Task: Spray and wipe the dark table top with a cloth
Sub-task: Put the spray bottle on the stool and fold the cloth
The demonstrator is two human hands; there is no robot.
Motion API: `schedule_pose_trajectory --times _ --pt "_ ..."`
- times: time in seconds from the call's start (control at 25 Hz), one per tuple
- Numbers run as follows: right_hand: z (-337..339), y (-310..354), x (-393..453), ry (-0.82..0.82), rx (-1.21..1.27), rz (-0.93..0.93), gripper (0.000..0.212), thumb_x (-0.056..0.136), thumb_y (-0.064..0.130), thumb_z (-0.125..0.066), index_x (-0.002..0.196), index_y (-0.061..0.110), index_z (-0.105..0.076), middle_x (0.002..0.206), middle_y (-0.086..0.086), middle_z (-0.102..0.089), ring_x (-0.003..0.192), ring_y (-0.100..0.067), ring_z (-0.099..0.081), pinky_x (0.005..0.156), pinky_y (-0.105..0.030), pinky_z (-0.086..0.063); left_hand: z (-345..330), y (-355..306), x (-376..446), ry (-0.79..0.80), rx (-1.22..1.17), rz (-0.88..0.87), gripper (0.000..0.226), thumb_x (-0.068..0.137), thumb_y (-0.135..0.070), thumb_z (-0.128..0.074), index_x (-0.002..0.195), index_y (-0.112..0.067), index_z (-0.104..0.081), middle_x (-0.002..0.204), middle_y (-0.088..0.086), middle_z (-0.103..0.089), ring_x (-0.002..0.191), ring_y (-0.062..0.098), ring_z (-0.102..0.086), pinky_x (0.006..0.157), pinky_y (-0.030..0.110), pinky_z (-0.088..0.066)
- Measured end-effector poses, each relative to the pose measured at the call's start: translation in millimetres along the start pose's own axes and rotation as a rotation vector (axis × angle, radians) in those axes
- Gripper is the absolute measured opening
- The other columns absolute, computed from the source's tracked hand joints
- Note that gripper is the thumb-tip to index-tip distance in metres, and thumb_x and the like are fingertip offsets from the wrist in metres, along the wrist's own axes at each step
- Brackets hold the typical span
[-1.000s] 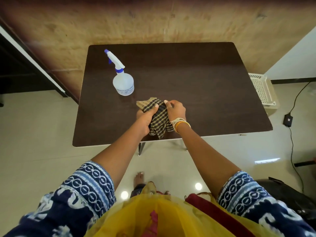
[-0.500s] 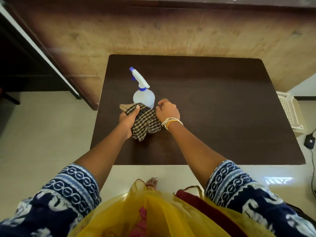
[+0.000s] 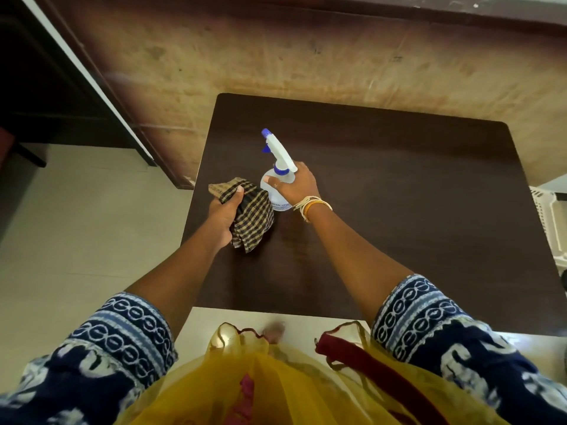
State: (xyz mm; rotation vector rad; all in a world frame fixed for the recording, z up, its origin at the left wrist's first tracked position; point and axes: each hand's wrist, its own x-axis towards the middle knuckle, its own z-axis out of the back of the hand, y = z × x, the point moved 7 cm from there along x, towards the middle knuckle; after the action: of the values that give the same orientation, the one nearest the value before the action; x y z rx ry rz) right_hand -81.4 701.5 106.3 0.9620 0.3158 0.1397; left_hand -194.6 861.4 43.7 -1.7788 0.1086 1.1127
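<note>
While the right hand (image 3: 296,185) wraps round the neck and shoulder of the spray bottle (image 3: 277,179), thumb on the near side of the body, the grip looks only partly set; nothing shows that the bottle is off the dark table top (image 3: 399,210). The left hand (image 3: 225,210) clenches the checked cloth (image 3: 253,216), bunched just left of the bottle, one corner hanging down toward the top. Bottle stands upright, left of the table's centre, nozzle aimed at the far left corner. Risks: a loose hold on the smooth body could let it slip or tip on lift. The nozzle points toward the table edge, so spray may miss onto the wall or floor. The dangling cloth could catch the bottle.
</note>
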Motion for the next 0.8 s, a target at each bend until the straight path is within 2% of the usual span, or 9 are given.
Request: schedule_pose_trajectory --times 0.12,0.32,0.44,0.56,0.64,0.8 --pt "-4.6 0.4 1.1 0.036 0.077 -0.018 0.044 0.085 0.031 -0.072 0.123 0.012 -0.060 0.115 -0.006 -0.064 0.098 -0.016 -0.055 0.088 -0.030 -0.047 1.2 2.1 4.5 0.002 -0.032 0.022 0.052 0.085 -0.033 -0.073 0.130 -0.015 -0.055 0.118 0.009 -0.065 0.106 0.029 -0.064 0.091 0.048 -0.053" --pt "2.7 -3.8 -0.6 0.101 0.072 -0.023 0.048 0.088 0.029 -0.071 0.130 0.012 -0.055 0.121 -0.007 -0.063 0.103 -0.017 -0.055 0.090 -0.030 -0.046 -6.4 3.8 5.4 0.015 -0.046 0.045 0.052 0.084 -0.030 -0.074 0.131 -0.016 -0.055 0.121 0.011 -0.065 0.108 0.031 -0.065 0.097 0.055 -0.050" --pt "24.7 -15.1 -9.3 0.045 0.094 -0.032 0.045 0.087 0.029 -0.071 0.126 0.010 -0.058 0.115 -0.006 -0.064 0.101 -0.017 -0.056 0.087 -0.028 -0.045 -21.1 2.3 -2.3 0.031 -0.032 0.032 0.049 0.085 -0.029 -0.074 0.129 -0.016 -0.056 0.120 0.011 -0.066 0.106 0.031 -0.066 0.093 0.054 -0.053" --pt "57.1 -34.2 -19.3 -0.017 0.116 -0.045 0.042 0.087 0.028 -0.072 0.122 0.008 -0.061 0.113 -0.008 -0.066 0.101 -0.019 -0.058 0.087 -0.029 -0.046 -46.8 5.2 -14.8 0.074 -0.022 0.017 0.045 0.087 -0.027 -0.072 0.127 -0.015 -0.057 0.115 0.012 -0.068 0.100 0.030 -0.068 0.077 0.047 -0.058" --pt "83.9 -49.3 -26.0 -0.044 0.119 -0.048 0.042 0.087 0.027 -0.072 0.123 0.007 -0.061 0.114 -0.009 -0.066 0.100 -0.018 -0.057 0.086 -0.027 -0.044 -70.3 10.9 -25.8 0.103 -0.001 0.011 0.042 0.088 -0.027 -0.071 0.126 -0.015 -0.058 0.113 0.011 -0.069 0.097 0.029 -0.069 0.072 0.044 -0.058" --pt "145.6 -86.9 -42.1 -0.100 0.118 -0.075 0.046 0.087 0.027 -0.071 0.126 0.006 -0.059 0.114 -0.008 -0.064 0.101 -0.018 -0.057 0.089 -0.028 -0.046 -123.6 33.7 -50.8 0.146 0.037 0.013 0.041 0.087 -0.028 -0.072 0.123 -0.014 -0.059 0.113 0.012 -0.070 0.098 0.030 -0.069 0.080 0.049 -0.058"
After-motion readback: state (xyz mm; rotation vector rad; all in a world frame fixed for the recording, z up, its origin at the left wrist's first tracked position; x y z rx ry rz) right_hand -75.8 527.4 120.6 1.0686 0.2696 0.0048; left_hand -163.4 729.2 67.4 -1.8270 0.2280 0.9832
